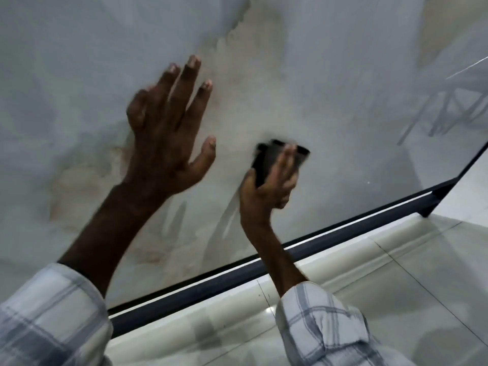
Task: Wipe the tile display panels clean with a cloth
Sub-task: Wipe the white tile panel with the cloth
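Head view: worn on the person's head, facing forward and down, close to the tile panel (pixel 317 75).
Shared views: single camera only.

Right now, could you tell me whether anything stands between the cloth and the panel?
Nothing visible does. The right hand presses the dark cloth straight against the panel. The left hand is spread beside it, off to the left, not in its way.

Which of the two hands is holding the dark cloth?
The right hand grips the dark cloth against the tile panel; the left hand is spread open, empty.
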Demonstrator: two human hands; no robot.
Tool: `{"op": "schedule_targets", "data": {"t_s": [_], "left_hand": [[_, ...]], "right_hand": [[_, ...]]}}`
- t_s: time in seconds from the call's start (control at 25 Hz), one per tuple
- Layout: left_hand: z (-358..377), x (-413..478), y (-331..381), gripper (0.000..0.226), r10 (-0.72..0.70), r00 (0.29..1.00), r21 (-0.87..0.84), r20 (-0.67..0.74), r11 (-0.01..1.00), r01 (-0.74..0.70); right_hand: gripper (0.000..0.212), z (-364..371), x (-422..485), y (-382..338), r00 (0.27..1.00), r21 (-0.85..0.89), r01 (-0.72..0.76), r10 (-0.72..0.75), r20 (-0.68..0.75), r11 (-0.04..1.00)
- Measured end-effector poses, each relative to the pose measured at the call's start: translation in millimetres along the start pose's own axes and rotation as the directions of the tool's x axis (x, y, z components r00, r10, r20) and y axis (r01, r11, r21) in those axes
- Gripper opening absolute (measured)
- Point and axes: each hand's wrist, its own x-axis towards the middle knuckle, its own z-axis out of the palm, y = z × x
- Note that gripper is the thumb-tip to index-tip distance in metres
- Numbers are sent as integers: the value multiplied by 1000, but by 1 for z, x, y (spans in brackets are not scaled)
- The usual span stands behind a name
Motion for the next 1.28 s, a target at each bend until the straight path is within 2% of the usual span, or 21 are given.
{"op": "schedule_targets", "data": {"t_s": [0.08, 0.16, 0.2, 0.24, 0.32, 0.36, 0.44, 0.52, 0.56, 0.6, 0.64, 0.72, 0.76, 0.84, 0.92, 0.96, 1.0, 1.08, 1.16, 1.2, 1.28], "left_hand": [[1, 12, -15, 70, 11, 1000, 69, -12, 998, -10], [6, 11, -19, 73, 22, 999, 167, 27, 986, -27], [9, 9, -19, 75, 36, 999, 204, 40, 978, -43], [11, 9, -17, 77, 42, 998, 230, 39, 972, -49], [17, 9, -14, 78, 21, 1000, 245, 11, 969, -23], [19, 8, -12, 78, 6, 1000, 248, -1, 969, -5], [21, 7, -11, 79, 3, 1000, 265, -1, 964, -3], [21, 7, -10, 79, 5, 1000, 279, 16, 960, -9], [21, 7, -9, 79, 0, 1000, 274, 26, 962, -7], [21, 8, -8, 79, -6, 1000, 271, 28, 962, -2], [21, 8, -7, 79, -11, 1000, 277, 25, 961, 4], [21, 9, -6, 78, -21, 1000, 287, 23, 958, 13], [21, 8, -7, 78, -19, 999, 287, 26, 958, 11], [22, 6, -8, 78, -12, 999, 290, 43, 957, -1], [21, 6, -7, 78, -17, 998, 286, 59, 958, -1], [21, 6, -6, 78, -20, 998, 278, 57, 961, 3], [22, 7, -7, 78, -23, 998, 275, 53, 961, 7], [23, 7, -7, 78, -32, 998, 286, 46, 958, 18], [23, 7, -5, 79, -34, 998, 285, 43, 958, 21], [22, 7, -3, 79, -36, 998, 281, 49, 959, 21], [19, 8, -2, 79, -36, 997, 281, 65, 960, 16]], "right_hand": [[76, -21, -11, 10, 804, -107, 582, -551, 224, 806], [68, -41, 36, 36, 524, -60, 841, -781, 341, 538], [68, -46, 70, 41, 535, -45, 837, -797, 278, 546], [68, -44, 96, 37, 678, -46, 732, -719, 152, 680], [69, -32, 114, 16, 978, 69, 167, -157, -135, 984], [69, -24, 102, 0, 985, 108, 1, 17, -170, 994], [68, -10, 67, -5, 975, -45, 207, -210, -77, 977], [65, -16, 53, 4, 654, -61, 750, -724, 218, 659], [63, -21, 70, 7, 452, 29, 877, -845, 285, 479], [62, -26, 89, 5, 389, 82, 903, -884, 261, 422], [63, -24, 106, 1, 513, 61, 845, -837, 191, 532], [70, -19, 119, -25, 909, 36, 417, -416, -10, 908], [73, -14, 111, -42, 966, 20, 252, -250, -69, 968], [73, -6, 90, -57, 881, -93, 468, -472, -25, 879], [62, -9, 96, -46, 495, -21, 865, -848, 189, 501], [59, -15, 116, -45, 410, 40, 905, -892, 192, 424], [60, -19, 133, -46, 507, 30, 855, -848, 154, 517], [70, -18, 151, -61, 897, -12, 438, -438, -64, 899], [73, -11, 137, -77, 932, -84, 322, -332, -148, 943], [70, -8, 125, -78, 832, -155, 537, -551, -62, 829], [60, -12, 121, -66, 403, -126, 914, -899, 172, 386]]}}
